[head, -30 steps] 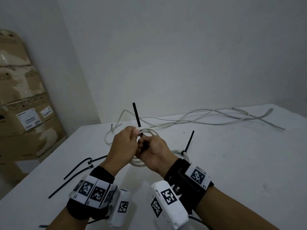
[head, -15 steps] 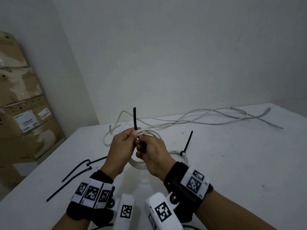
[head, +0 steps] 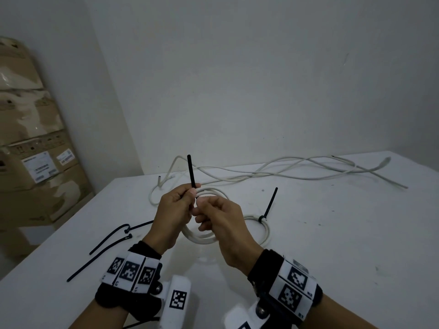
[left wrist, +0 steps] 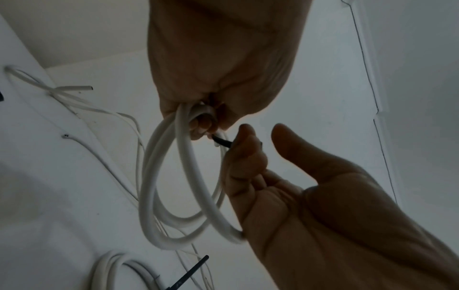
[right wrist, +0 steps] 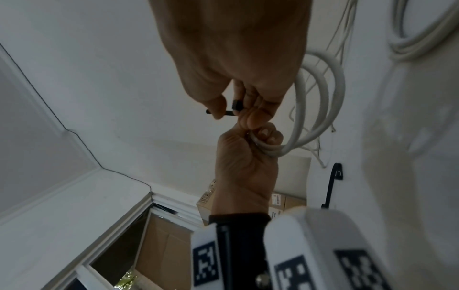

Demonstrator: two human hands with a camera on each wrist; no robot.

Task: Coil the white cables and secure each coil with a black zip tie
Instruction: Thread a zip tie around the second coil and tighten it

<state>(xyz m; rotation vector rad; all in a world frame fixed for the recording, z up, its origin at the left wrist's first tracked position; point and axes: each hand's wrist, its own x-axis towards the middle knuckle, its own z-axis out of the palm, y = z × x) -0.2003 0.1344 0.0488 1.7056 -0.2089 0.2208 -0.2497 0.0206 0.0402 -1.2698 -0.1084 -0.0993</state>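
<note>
Two spare zip ties (head: 108, 243) lie left of both hands (head: 173, 210).

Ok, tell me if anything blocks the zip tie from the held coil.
Nothing visible does: the right hand pinches the black zip tie right at the white cable coil gripped by the left hand.

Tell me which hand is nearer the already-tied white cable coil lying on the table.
Right. The right hand is just beside the tied white cable coil; the left hand lies farther off, beyond the right hand.
</note>
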